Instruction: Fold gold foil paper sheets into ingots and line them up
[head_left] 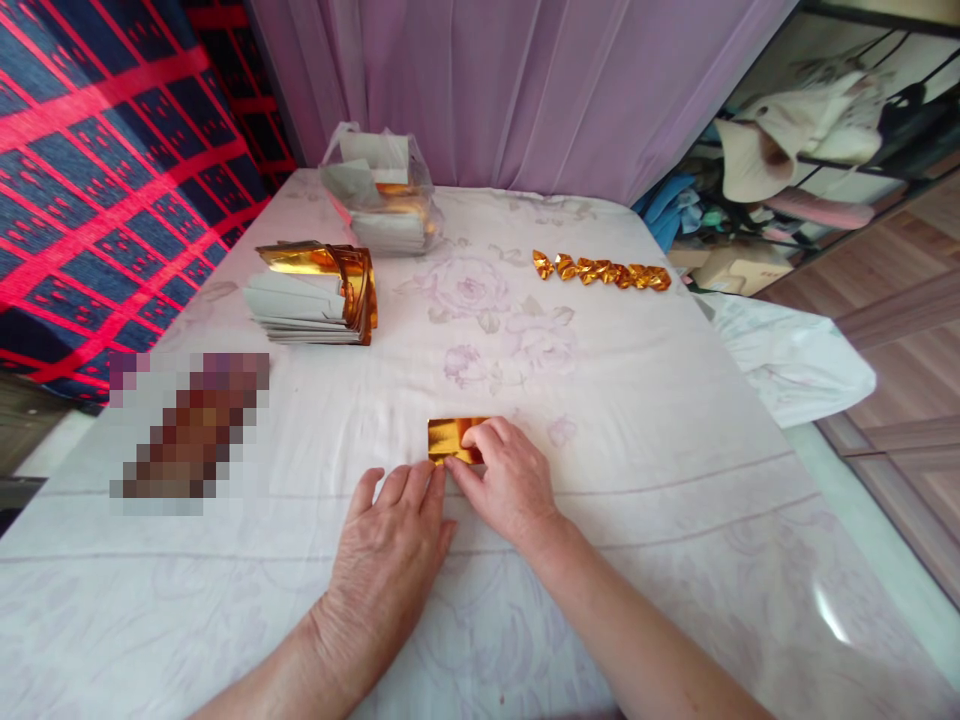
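Note:
A small sheet of gold foil paper (pixel 444 438) lies on the table in front of me, its right part covered by my right hand (pixel 514 478). The fingers of that hand are bent over the sheet, and the thumb presses at its lower edge. My left hand (pixel 394 545) rests palm down with its fingers stretched out. Its index fingertip touches the lower left edge of the foil paper. Farther left stands a fanned stack of foil sheets (pixel 304 310) with pale backs and gold faces. Folded gold foil pieces (pixel 604 272) lie in a row at the far right.
A clear plastic bag (pixel 386 195) with more sheets stands at the back left. The table has a floral cloth (pixel 637 400). A blurred-out patch (pixel 191 430) covers something at left. Beyond the right edge are a white bag (pixel 795 360) and a cluttered shelf.

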